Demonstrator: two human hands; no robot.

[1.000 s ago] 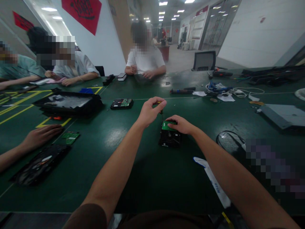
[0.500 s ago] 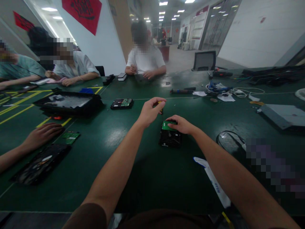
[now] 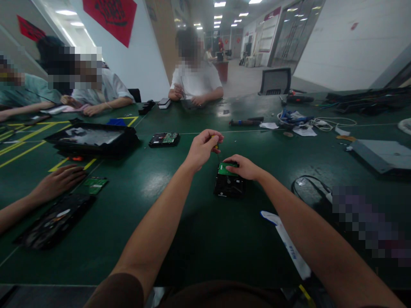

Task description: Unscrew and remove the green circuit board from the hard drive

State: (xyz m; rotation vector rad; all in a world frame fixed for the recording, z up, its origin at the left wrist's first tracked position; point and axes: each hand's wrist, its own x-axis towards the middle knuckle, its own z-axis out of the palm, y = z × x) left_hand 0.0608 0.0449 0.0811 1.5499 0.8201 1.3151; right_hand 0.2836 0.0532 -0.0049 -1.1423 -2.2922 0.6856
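My left hand (image 3: 205,146) is closed around the yellow handle of a screwdriver (image 3: 215,145). The tool's thin shaft points down at the far left corner of a black hard drive (image 3: 229,187) with a green circuit board (image 3: 227,169). Whether the tip sits in a screw is too small to tell. My right hand (image 3: 244,167) grips the drive's far right side, with fingers at the far edge and the thumb on the board. The drive lies flat on the dark green table (image 3: 205,239).
At the left rests another person's hand (image 3: 66,175), by an opened black drive case (image 3: 53,222) and a loose board (image 3: 96,185). Another hard drive (image 3: 163,139) and a black tray (image 3: 93,139) lie beyond. A white strip (image 3: 290,244) and a metal box (image 3: 382,156) are at right.
My left hand has turned slightly around the screwdriver, showing more of its yellow handle and its shaft. The right hand and the hard drive have stayed in place.
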